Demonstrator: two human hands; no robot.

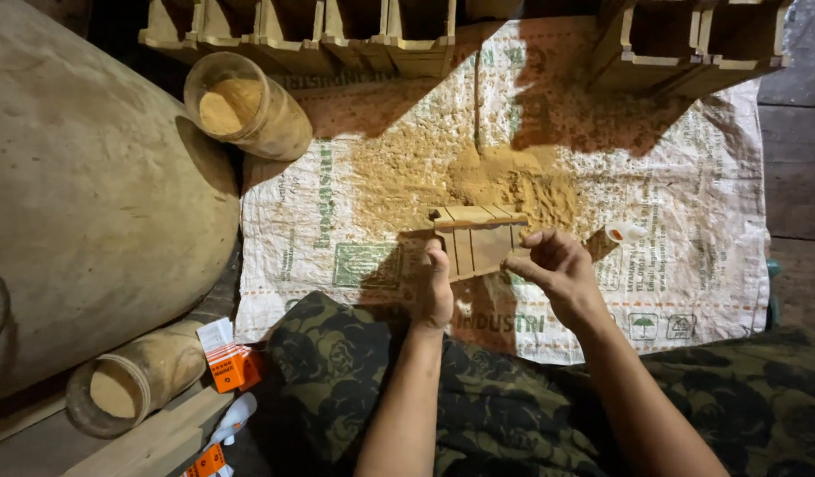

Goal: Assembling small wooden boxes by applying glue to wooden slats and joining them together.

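We see two bare forearms reaching forward from the bottom edge, over a lap covered in dark cloth [513, 415] with a leaf pattern. The left hand [438, 287] stands on edge, fingers pressed together and thumb up, gripping the left side of a small wooden frame [478, 240]. The right hand [557, 265] is loosely curled, its fingertips [522, 262] pinching the frame's lower right corner. The frame is made of pale slats side by side with a bar across its top, and both hands hold it tilted just above a woven plastic sack [690, 194] spread flat as a mat.

Right behind the frame, a mound of tan sawdust [509, 181] lies on the sack, with a thinner scatter spreading left and up. Just right of the right hand, a small white tube [625, 232] lies on the sack.

Along the top edge, rows of similar wooden frames [337, 35] stand side by side, with a second group [699, 40] at the top right. At the upper left, a clear jar [244, 104] tipped towards us holds more tan powder. A large rounded, dusty surface [89, 194] fills the left side. Below it, at the lower left, a second jar [133, 384] lies on its side, near small orange and white packets [226, 358] and a plank [151, 442]
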